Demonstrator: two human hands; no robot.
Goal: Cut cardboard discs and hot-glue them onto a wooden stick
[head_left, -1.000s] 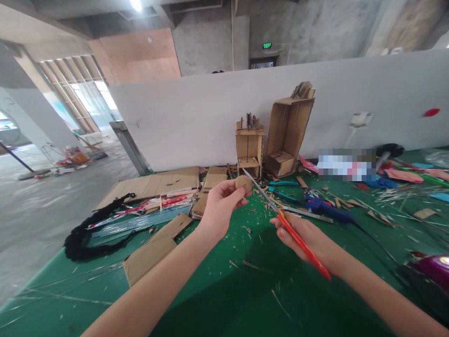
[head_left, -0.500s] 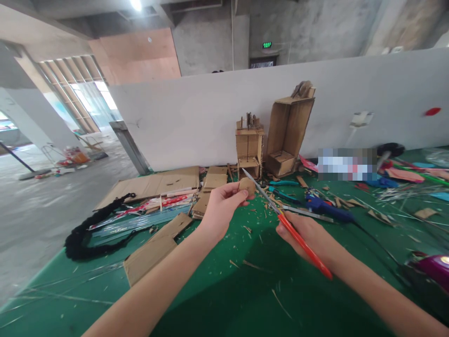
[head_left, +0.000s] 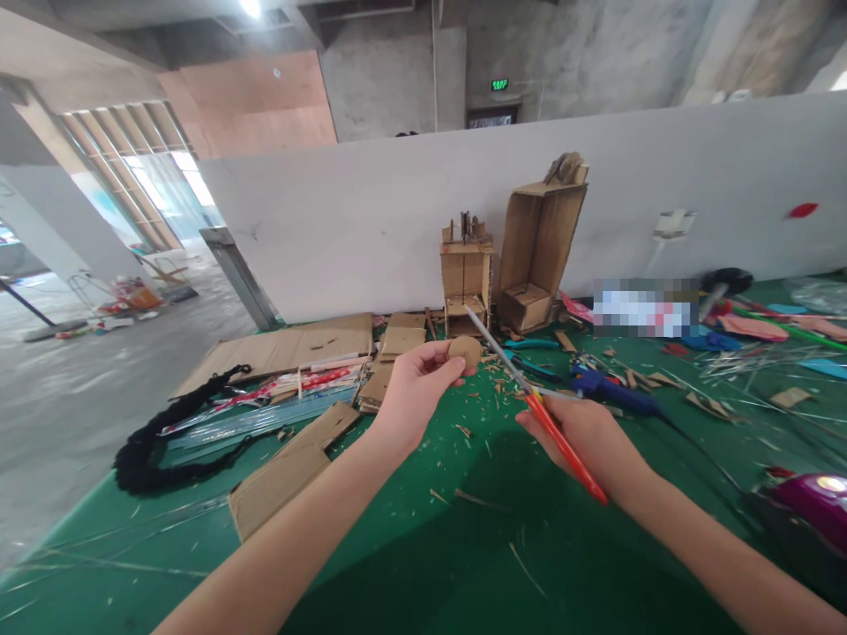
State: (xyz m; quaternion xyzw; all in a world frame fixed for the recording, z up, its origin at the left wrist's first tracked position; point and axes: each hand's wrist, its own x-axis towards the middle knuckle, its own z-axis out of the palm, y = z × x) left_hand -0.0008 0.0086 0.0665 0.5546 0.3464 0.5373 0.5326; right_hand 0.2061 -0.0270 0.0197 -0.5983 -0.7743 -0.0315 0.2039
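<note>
Cardboard disc, EXIT sign beyond

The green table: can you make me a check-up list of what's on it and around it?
Surface: green tabletop, sprinkled with small scraps.
Job's things: cardboard disc and red-handled scissors, both held above the tabletop.
Clutter: black fluffy coil, cardboard pieces, blue glue gun.
Hands: left hand pinches the disc; right hand holds the scissors.
Cables: dark cable trails from the glue gun.
Surroundings: white panel behind the table; lit green exit sign beyond it.
</note>
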